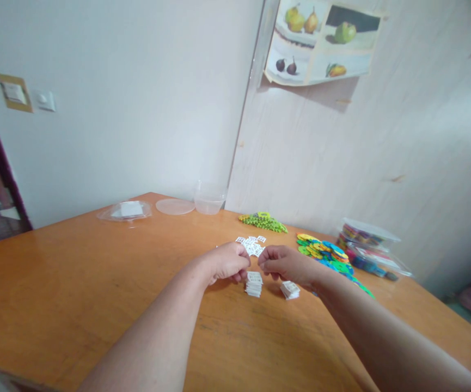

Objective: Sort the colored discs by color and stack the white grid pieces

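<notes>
My left hand and my right hand meet fingertip to fingertip over the wooden table. Both pinch a small white grid-shaped plastic piece between them. Directly below the fingers stands a stack of the same white pieces. A second, shorter stack lies under my right wrist. Just beyond the hands, several loose white pieces are scattered flat on the table.
A pile of green pieces lies near the wall. Multicoloured flat pieces spread at the right, beside clear containers with coloured contents. A clear tub, a round lid and another lid sit at the back.
</notes>
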A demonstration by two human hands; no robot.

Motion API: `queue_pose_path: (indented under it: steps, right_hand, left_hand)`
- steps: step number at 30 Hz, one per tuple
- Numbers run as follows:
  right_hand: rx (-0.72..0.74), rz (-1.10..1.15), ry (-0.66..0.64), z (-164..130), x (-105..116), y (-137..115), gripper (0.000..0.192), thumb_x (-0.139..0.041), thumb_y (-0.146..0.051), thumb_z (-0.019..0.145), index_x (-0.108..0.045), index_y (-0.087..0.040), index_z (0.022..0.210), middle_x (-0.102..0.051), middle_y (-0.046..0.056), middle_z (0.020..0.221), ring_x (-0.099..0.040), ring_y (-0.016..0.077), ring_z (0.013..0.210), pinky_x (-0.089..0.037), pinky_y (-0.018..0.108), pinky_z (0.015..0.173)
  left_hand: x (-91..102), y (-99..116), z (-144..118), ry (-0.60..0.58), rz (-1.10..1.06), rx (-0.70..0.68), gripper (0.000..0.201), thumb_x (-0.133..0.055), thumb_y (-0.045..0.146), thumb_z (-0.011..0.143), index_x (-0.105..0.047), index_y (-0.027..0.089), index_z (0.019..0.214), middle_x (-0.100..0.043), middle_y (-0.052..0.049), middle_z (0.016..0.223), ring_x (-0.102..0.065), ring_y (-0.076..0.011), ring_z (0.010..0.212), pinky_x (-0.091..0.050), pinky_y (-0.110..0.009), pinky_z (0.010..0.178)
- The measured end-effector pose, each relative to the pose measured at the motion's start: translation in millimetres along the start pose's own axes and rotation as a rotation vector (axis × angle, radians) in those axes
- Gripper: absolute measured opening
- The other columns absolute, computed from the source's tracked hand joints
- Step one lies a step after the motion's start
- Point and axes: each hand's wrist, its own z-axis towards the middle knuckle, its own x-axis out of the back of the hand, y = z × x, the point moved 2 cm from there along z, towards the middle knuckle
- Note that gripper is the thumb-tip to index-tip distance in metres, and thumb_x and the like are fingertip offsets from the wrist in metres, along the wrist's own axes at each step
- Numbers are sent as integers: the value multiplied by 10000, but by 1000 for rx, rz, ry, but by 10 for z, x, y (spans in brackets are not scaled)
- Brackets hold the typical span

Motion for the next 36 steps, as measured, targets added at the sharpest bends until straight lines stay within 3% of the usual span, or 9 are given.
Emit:
queue_pose_path:
  steps: [8, 12, 18, 24, 29, 36]
  right_hand:
    - [0, -99, 1, -103, -71, -100, 84, -528, -160, 686, -575, -175, 754, -586, -14, 676, -536, 98, 581, -390, 204, 528]
    - [11, -96, 121, -187, 49, -63, 97, -541, -179, 706, -588, -182, 791, -579, -10, 686, -526, 105, 586, -386, 210, 520]
    - [-19, -140, 329, -496, 321, 293, 150, -546, -340, 807, -556, -191, 802, -532, -16, 652, -435, 105, 539, -308, 220, 448]
    - [93, -386, 464, -924, 340, 772, 332, -501, -438, 873, -445, -194, 656, -479, -29, 609, -420, 114, 583, -297, 239, 511]
    - [159, -482, 398, -1238, 264, 972, 365, -429, -431, 931, -467, -188, 661, -536, -13, 630, -467, 116, 594, -316, 244, 539]
    - [335, -634, 334, -1336, 209, 939, 311, -459, -371, 920, -499, -188, 672, -574, 4, 653, -474, 109, 584, -306, 249, 562]
  left_hand:
    - [-3, 18, -13, -11, -1, -6, 124, -525, 118, 689, -563, 154, 802, -626, -18, 592, -563, -122, 525, -431, -204, 486]
    - [6, 7, -13, -13, -22, -15, 132, -517, 124, 684, -556, 156, 806, -631, -20, 607, -558, -118, 531, -424, -203, 495]
    - [66, -20, -7, 66, 55, -36, 120, -512, 194, 697, -574, 167, 797, -634, -8, 639, -574, -121, 568, -431, -212, 549]
    - [161, -73, 53, 236, 186, -53, 163, -501, 266, 711, -598, 176, 807, -667, -28, 717, -608, -154, 651, -423, -229, 578]
    - [257, -48, 85, 385, 352, -192, 143, -506, 295, 735, -598, 193, 775, -657, -9, 721, -590, -158, 658, -387, -233, 571]
    - [257, 13, 43, 469, 432, -299, 195, -499, 375, 811, -590, 203, 797, -648, 14, 720, -596, -157, 686, -408, -242, 619]
